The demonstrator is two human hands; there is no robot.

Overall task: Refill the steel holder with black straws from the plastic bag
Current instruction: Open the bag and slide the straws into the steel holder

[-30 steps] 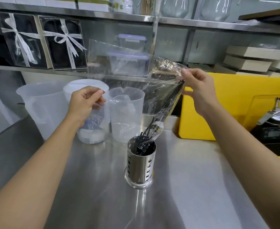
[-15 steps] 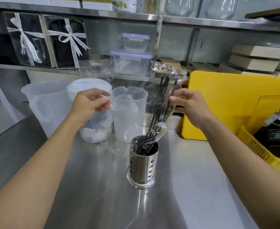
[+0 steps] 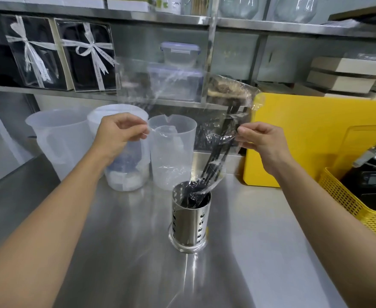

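A perforated steel holder stands on the steel counter, centre. A clear plastic bag hangs upside down above it, its mouth tucked into the holder. Black straws slant down inside the bag into the holder, and a dark bunch fills the holder's top. My left hand pinches the bag's left side. My right hand pinches its right side, just beside the straws. Both hands are above the holder, one on each side.
Three translucent plastic jugs stand behind the holder. A yellow board leans at the back right, with a yellow basket holding a scale at the right. Shelves with gift boxes and lidded containers run along the back wall.
The bag has spread wider and risen between my hands. My right hand came down from high up to level with my left. More straws have slid into the holder.
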